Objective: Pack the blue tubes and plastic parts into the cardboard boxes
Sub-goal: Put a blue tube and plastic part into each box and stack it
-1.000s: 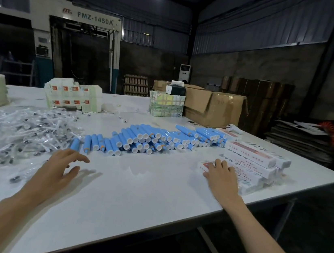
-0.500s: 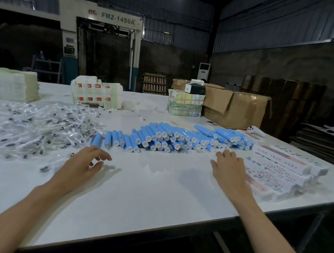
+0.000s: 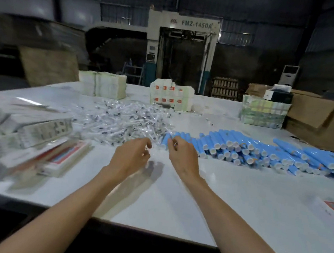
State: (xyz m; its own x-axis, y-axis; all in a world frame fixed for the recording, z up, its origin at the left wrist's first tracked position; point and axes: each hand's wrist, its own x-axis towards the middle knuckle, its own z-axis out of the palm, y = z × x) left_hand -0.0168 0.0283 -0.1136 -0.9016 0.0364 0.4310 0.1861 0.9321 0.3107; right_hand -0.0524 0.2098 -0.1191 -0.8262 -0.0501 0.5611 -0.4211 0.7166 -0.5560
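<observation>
- A white desk (image 3: 173, 201) fills the foreground of a dim factory hall.
- A pale machine (image 3: 184, 22) marked "FMZ-1450A" stands at the back, its bay dark.
- A white floor-standing air unit (image 3: 289, 74) stands to the machine's right.
- A slatted wooden crate (image 3: 224, 88) sits beyond the desk's far edge.
- Bundled paper stacks (image 3: 103, 85) rest on the desk's far side.
- A stepladder (image 3: 133, 72) stands beside the machine.

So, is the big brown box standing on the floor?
No, the brown box sits on the white table, behind the blue tubes.
</observation>
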